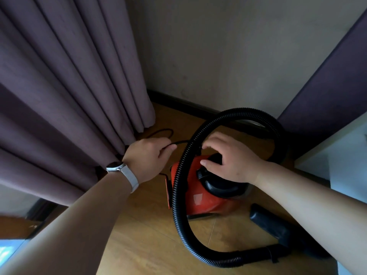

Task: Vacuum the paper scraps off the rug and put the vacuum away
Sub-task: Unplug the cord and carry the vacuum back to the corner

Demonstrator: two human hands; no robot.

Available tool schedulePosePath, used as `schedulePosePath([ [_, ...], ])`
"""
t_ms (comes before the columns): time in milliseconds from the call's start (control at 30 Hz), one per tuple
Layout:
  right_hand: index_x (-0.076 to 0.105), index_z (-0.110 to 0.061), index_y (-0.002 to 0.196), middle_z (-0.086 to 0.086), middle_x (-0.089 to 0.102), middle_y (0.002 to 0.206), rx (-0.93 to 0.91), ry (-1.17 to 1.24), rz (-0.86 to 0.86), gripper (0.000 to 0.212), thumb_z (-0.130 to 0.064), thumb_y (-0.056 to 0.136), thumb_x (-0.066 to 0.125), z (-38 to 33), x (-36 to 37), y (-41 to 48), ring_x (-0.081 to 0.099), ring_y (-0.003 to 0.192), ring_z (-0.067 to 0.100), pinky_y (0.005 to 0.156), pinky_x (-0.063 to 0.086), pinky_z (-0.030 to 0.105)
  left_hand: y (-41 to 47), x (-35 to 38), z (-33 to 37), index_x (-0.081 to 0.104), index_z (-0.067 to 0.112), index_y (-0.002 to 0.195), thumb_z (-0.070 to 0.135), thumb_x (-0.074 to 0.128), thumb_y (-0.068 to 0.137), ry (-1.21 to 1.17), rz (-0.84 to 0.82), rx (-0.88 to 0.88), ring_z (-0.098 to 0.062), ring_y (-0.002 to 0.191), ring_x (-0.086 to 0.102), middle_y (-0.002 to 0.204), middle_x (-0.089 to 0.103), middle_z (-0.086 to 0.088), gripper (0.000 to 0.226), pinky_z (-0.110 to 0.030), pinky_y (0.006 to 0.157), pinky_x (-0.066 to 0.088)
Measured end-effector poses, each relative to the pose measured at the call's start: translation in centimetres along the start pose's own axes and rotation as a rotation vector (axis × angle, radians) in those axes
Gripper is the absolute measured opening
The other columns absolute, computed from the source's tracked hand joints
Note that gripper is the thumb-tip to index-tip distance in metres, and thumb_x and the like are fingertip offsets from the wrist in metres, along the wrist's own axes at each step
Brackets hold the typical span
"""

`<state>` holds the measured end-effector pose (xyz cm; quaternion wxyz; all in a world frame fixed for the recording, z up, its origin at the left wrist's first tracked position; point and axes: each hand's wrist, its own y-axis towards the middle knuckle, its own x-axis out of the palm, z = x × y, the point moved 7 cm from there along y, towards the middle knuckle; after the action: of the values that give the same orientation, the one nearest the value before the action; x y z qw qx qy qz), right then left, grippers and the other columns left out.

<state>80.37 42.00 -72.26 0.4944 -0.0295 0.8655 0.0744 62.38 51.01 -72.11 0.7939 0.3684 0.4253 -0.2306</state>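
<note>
In the floor's (149, 245) corner by the curtain (59, 96), you reach down to the red vacuum (198, 197), its hose (178, 205) looped over it and the nozzle (274, 225) lying beside it. Your left hand's (149, 155) grip pinches the black power cord (178, 143). Your right hand (232, 157) lies loose-fingered on the vacuum's black top, clasping nothing. No rug or scraps show (the cleaning looks finished), and stowing seems under way, with the cord left to gather.

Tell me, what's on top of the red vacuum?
Its black lid, with the right hand resting on it, and the black hose looping across the top. What lies beneath the palm is covered, so I can't tell whether a handle or button is there.
</note>
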Motion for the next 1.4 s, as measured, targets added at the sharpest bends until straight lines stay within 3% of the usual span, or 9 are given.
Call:
schedulePosePath([
  [167,0.058,-0.026,0.115,-0.014,0.055,0.109,0.068,-0.272,-0.272,0.043,-0.060,0.090,0.052,1.2,3.4,-0.1,0.052,0.102,0.010,0.081,0.042,0.027,-1.0,-0.4,-2.0,0.068,0.016,0.083,0.051,0.037,0.095,0.042,0.025,-0.124,-0.021,0.053,0.054,0.057,0.055,0.002,0.049,-0.037,0.044,0.047],
  [300,0.051,-0.027,0.080,-0.011,0.056,0.079,0.118,-0.408,-0.442,0.045,-0.071,0.085,0.047,1.7,5.8,0.3,0.054,0.071,0.011,0.057,0.036,0.029,-2.3,-0.8,-4.1,0.069,0.015,0.089,0.050,0.043,0.098,0.019,-0.003,-0.337,-0.019,0.052,0.054,0.053,0.052,0.004,0.043,-0.033,0.048,0.048],
  [400,0.046,-0.026,0.071,-0.007,0.055,0.072,0.138,-0.441,-0.522,0.050,-0.074,0.083,0.049,1.6,6.7,0.9,0.051,0.063,0.012,0.054,0.040,0.031,-4.2,-0.1,-6.3,0.067,0.021,0.092,0.044,0.047,0.100,-0.046,-0.142,-0.565,-0.015,0.059,0.057,0.059,0.056,0.003,0.031,-0.029,0.054,0.046],
  [600,0.044,-0.023,0.063,-0.007,0.050,0.061,0.110,-0.431,-0.471,0.052,-0.071,0.081,0.053,1.0,6.3,0.4,0.046,0.054,0.012,0.052,0.039,0.032,-6.5,0.3,-8.5,0.063,0.029,0.084,0.050,0.046,0.098,-0.195,-0.226,-0.757,-0.020,0.073,0.066,0.078,0.068,-0.004,0.031,-0.036,0.071,0.056],
  [733,0.047,-0.020,0.060,-0.006,0.049,0.054,0.076,-0.445,-0.418,0.056,-0.072,0.078,0.053,0.5,5.0,0.0,0.045,0.047,0.012,0.049,0.040,0.032,-6.6,-0.2,-9.3,0.061,0.033,0.077,0.053,0.045,0.097,-0.274,-0.060,-0.868,-0.025,0.073,0.066,0.077,0.067,-0.004,0.032,-0.042,0.071,0.059],
  [900,0.044,-0.020,0.059,-0.005,0.045,0.051,0.069,-0.423,-0.408,0.057,-0.072,0.077,0.054,-0.2,3.4,-0.9,0.040,0.044,0.011,0.049,0.035,0.031,-6.7,-2.8,-9.7,0.059,0.022,0.079,0.053,0.041,0.097,-0.322,0.267,-1.028,-0.034,0.068,0.063,0.077,0.064,-0.014,0.040,-0.045,0.062,0.058],
  [1167,0.047,-0.018,0.058,-0.003,0.055,0.054,0.087,-0.345,-0.313,0.064,-0.081,0.067,0.049,-0.1,1.3,-1.5,0.052,0.051,0.013,0.054,0.046,0.034,-8.0,-1.9,-10.4,0.058,0.026,0.073,0.058,0.043,0.086,-0.472,0.386,-1.235,-0.037,0.080,0.066,0.084,0.067,-0.014,0.038,-0.056,0.075,0.059],
  [1300,0.051,-0.020,0.059,-0.004,0.056,0.055,0.059,-0.306,-0.268,0.062,-0.081,0.067,0.049,-0.9,0.2,-1.4,0.054,0.052,0.011,0.054,0.046,0.032,-8.6,-0.3,-15.0,0.064,0.009,0.101,0.056,0.040,0.077,-0.494,0.400,-1.265,-0.042,0.096,0.066,0.094,0.064,-0.015,0.058,-0.057,0.085,0.055],
  [1400,0.053,-0.021,0.060,-0.005,0.057,0.055,0.055,-0.292,-0.245,0.062,-0.082,0.065,0.048,-1.4,-0.3,-1.2,0.054,0.053,0.010,0.055,0.047,0.032,-8.6,-0.8,-14.3,0.063,0.004,0.109,0.044,0.047,0.088,-0.492,0.365,-1.301,-0.038,0.085,0.066,0.089,0.063,-0.013,0.048,-0.052,0.081,0.057],
])
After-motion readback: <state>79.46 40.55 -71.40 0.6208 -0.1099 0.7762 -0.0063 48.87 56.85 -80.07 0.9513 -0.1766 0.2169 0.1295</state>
